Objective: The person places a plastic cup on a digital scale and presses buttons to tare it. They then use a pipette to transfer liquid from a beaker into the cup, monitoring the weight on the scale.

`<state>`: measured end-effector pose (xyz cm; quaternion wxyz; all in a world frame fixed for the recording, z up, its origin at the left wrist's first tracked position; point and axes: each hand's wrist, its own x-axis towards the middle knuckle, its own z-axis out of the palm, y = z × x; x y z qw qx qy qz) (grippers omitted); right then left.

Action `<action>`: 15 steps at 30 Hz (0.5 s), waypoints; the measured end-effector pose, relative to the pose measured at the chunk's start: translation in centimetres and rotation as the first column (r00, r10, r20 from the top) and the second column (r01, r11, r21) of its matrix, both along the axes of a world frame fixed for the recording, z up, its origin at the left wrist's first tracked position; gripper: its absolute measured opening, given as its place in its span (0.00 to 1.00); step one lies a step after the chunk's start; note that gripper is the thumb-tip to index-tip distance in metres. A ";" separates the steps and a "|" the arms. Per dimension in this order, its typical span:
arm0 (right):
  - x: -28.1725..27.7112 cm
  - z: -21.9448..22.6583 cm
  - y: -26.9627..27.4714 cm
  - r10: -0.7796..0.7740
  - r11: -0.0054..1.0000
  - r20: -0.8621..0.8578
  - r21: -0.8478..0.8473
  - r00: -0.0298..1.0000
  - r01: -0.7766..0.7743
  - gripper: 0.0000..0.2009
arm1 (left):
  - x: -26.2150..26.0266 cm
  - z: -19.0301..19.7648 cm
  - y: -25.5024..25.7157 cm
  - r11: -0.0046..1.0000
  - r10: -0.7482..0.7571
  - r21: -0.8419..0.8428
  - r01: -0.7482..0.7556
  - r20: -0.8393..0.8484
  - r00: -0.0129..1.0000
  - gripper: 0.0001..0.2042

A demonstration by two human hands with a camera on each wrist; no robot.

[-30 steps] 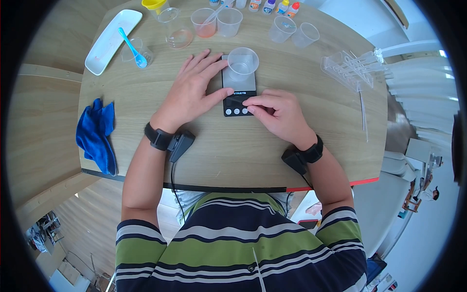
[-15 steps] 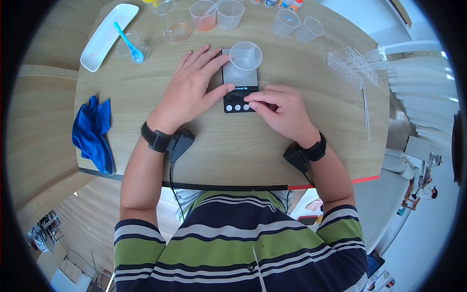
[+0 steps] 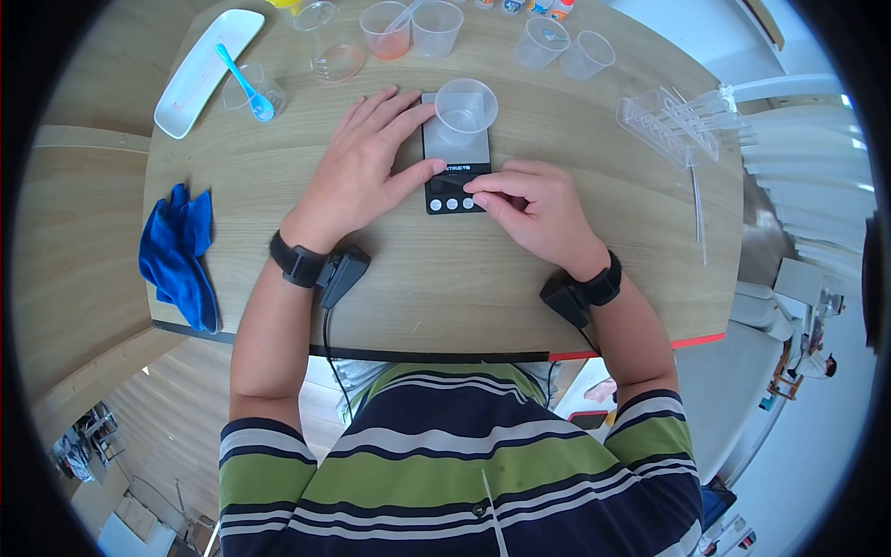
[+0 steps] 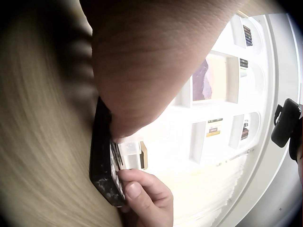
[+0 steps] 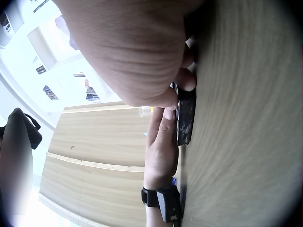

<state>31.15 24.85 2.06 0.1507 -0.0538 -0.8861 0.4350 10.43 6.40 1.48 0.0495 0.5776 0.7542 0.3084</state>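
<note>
A small black scale [image 3: 457, 188] with a silver plate [image 3: 445, 153] bears a clear plastic cup [image 3: 466, 113]. The left hand [image 3: 357, 176] lies spread along its left side, thumb tip by the display and index fingertip near the cup. At the scale's front right, the right hand [image 3: 543, 209] touches the display and button area with index finger and thumb, its other fingers bent. The left wrist view shows the right hand [image 4: 149, 198] at the edge of the scale [image 4: 102, 156]. In the right wrist view, the left hand [image 5: 162, 146] is beyond the scale [image 5: 186, 120].
Several clear cups [image 3: 436, 30] line the back, one with pink liquid [image 3: 388, 44]. Back left are a white tray [image 3: 200, 79] and a blue spoon [image 3: 249, 88] on a beaker. A blue cloth [image 3: 176, 255] lies left; a clear rack [image 3: 664, 125] with tubes stands right.
Over the last second the head view has shifted slightly, so the tabletop things appear a little higher. Both hands keep their places at the scale.
</note>
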 end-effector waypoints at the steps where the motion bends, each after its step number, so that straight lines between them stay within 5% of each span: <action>1: 0.0 0.0 0.0 0.000 1.000 0.000 0.000 1.000 0.000 0.07 | 0.0 0.0 0.0 1.000 0.003 -0.002 -0.003 -0.002 1.000 0.32; 15: 0.1 -0.1 0.0 -0.007 1.000 0.014 -0.001 1.000 0.007 0.07 | 0.0 -0.3 0.1 1.000 0.004 0.026 -0.004 0.010 1.000 0.31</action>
